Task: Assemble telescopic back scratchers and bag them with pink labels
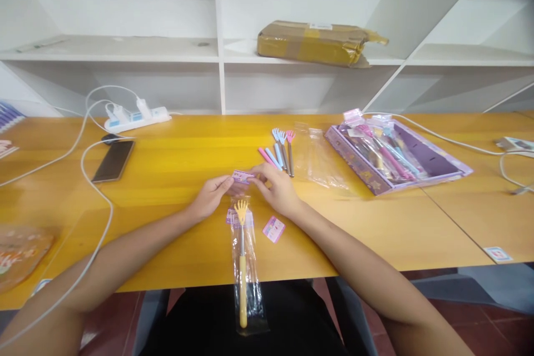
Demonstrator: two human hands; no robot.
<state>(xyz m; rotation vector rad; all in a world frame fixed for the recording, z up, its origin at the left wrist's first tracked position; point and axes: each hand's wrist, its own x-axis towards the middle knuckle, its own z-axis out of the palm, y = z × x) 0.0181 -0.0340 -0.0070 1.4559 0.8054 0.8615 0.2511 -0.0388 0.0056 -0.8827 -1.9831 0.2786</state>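
Between my left hand [211,196] and my right hand [275,189] is a small purple printed card [242,177], pinched at both ends by thumbs and fingers. Just below it, a yellow hand-shaped back scratcher [242,267] lies on a clear plastic bag, its handle reaching past the table's front edge. Whether it is inside the bag I cannot tell. A second purple card [274,229] lies flat right of it. Beyond my right hand are blue and pink back scratchers [284,147] with metal rods, partly covered at their lower ends.
Clear plastic bags [319,161] lie right of the scratchers. A purple display box [396,156] with several bagged back scratchers stands at the right. At the left are a phone [114,161], a power strip [137,118] and a white cable [109,217]. A taped carton [311,43] rests on the shelf.
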